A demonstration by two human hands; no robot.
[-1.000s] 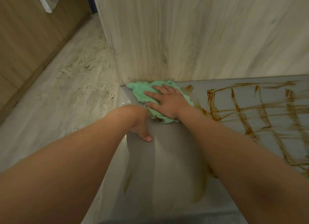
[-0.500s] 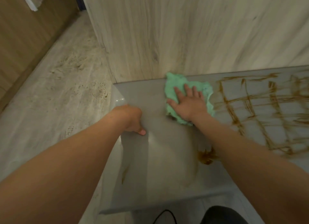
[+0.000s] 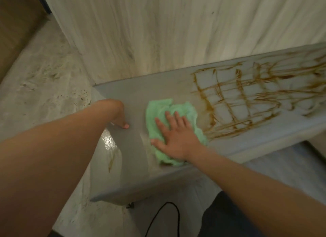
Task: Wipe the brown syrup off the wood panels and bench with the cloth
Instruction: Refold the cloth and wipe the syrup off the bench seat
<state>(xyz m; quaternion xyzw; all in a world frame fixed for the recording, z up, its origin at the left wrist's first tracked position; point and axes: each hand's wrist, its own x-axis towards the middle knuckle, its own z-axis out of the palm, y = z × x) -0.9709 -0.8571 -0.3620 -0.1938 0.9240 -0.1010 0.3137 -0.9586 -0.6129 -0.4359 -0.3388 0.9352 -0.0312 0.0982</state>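
Note:
A crumpled green cloth [image 3: 157,111] lies on the grey bench [image 3: 134,95], near its front edge. My right hand [image 3: 174,136] presses flat on the cloth with fingers spread and straight. Brown syrup [image 3: 247,95] crosses the bench in a grid of streaks just right of the cloth. A thin syrup streak [image 3: 112,160] runs down the bench's left part. My left hand [image 3: 120,118] rests on the bench at its left edge, fingers bent down, thumb on the surface, holding nothing. The pale wood panels [image 3: 167,30] rise behind the bench.
A pale stone floor [image 3: 40,88] lies to the left of the bench and below it. A black cable [image 3: 164,213] loops on the floor beneath the bench's front edge. A brown wall [image 3: 15,30] stands at the far left.
My right hand slid the cloth from the back corner by the panels toward the bench's front edge. My left hand stayed on the left edge.

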